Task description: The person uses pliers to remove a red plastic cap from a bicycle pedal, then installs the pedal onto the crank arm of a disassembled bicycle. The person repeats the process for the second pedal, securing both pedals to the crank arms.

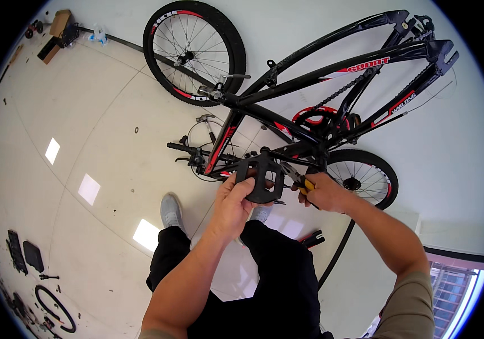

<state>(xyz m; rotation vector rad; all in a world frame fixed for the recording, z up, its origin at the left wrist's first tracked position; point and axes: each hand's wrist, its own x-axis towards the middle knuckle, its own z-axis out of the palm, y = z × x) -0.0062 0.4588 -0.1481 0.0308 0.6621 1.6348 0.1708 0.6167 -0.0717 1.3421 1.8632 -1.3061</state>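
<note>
My left hand [233, 204] grips a black bicycle pedal [262, 194], thumb on its near face. Pliers [292, 171] with yellow and black handles are in my right hand [328, 194], their jaws close beside the pedal's right side. Just beyond both hands is a black bicycle frame [281, 88] with red and white markings, its fork ends toward the upper right. A red and black chainring [309, 117] shows on it. The pedal's spindle end appears near a dark bar of the bicycle; I cannot tell whether they are joined.
One wheel [194, 53] leans at the wall, another wheel [363, 179] lies right of the frame. A hammer [208, 125] and handlebar [191, 151] are on the tiled floor. Loose parts, including a black curved piece [55, 308], lie far left; a cardboard box [60, 25] stands upper left.
</note>
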